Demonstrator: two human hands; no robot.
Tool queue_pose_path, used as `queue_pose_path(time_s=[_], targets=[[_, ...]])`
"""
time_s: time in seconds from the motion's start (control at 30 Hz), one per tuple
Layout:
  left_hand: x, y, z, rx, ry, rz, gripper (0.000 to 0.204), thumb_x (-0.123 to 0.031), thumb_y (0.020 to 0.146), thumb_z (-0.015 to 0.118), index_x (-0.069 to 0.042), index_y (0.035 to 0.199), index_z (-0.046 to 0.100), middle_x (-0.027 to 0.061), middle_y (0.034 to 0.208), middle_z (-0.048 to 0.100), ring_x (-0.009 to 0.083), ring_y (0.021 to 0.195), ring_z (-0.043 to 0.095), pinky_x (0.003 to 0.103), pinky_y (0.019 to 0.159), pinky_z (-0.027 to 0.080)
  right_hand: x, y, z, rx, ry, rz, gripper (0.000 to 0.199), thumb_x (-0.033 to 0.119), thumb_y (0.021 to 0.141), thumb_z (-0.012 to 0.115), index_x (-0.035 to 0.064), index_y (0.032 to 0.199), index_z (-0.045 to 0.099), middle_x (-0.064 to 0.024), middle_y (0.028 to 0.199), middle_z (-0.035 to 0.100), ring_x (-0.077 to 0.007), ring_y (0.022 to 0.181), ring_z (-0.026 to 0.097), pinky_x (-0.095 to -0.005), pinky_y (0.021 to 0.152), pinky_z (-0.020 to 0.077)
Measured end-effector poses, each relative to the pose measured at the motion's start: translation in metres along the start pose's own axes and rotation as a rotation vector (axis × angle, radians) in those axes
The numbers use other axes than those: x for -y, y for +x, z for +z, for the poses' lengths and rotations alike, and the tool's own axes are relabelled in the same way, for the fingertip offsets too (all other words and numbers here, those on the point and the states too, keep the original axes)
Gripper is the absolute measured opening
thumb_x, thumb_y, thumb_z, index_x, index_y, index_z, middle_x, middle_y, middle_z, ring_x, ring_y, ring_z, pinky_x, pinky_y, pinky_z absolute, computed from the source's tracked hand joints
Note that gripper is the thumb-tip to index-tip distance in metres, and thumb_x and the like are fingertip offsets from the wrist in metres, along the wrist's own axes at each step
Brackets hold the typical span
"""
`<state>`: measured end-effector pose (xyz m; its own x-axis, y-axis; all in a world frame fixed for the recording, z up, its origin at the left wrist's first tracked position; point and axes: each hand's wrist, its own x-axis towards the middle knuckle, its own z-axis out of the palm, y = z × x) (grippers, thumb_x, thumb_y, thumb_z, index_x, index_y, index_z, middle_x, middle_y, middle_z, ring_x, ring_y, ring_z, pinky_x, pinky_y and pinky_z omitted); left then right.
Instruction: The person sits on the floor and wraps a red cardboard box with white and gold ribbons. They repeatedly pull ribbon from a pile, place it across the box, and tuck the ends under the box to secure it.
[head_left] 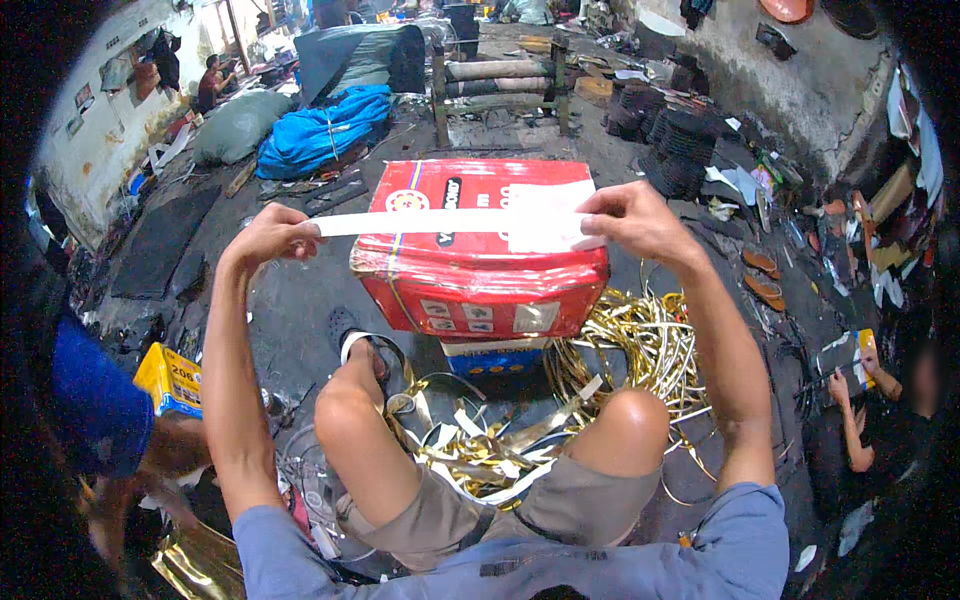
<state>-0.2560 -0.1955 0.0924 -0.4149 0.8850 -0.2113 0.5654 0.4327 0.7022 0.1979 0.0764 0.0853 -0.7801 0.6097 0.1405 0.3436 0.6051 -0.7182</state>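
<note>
Left hand (pixel 268 235) and right hand (pixel 632 222) each pinch an end of the white strip (pixel 430 222) (held taut above the red box (pixel 480 270)); an even, level pull should keep it flat.

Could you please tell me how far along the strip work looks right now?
Done: a pile of gold and white offcuts lies between the knees. In hand: left hand and right hand stretch one white strip. Left: a tangle of gold strips beside the red box.

The white strip (pixel 440 222) covers part of the red box (pixel 470 270) top, the person's own feet are mostly buried under gold strips (pixel 640 345), and the far worker (pixel 212 80) is too tiny to make out.
</note>
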Motion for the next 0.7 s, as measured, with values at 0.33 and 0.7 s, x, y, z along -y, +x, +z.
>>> queue_pose_path(time_s=[0.33,0.7], targets=[[-0.163,0.097,0.260,-0.164,-0.174,0.898,0.039,-0.020,0.088,0.077,0.000,0.122,0.070,0.0174,0.106,0.072,0.0271,0.089,0.069,0.039,0.083,0.056,-0.006,0.017,0.040,-0.291,-0.446,0.051,0.024,0.025,0.082,0.080,0.0084,0.098,0.075,-0.0142,0.087,0.077,-0.0269,0.079,0.075,-0.0396,0.074,0.0572],[-0.161,0.089,0.287,-0.303,-0.213,0.885,0.014,-0.014,0.085,0.078,-0.003,0.093,0.079,0.0157,0.091,0.068,0.0306,0.085,0.065,0.042,0.077,0.052,-0.030,-0.008,0.030,-0.298,-0.430,-0.274,0.015,0.019,0.088,0.079,0.0096,0.099,0.082,-0.0080,0.090,0.066,-0.0232,0.076,0.067,-0.0354,0.068,0.0535]])
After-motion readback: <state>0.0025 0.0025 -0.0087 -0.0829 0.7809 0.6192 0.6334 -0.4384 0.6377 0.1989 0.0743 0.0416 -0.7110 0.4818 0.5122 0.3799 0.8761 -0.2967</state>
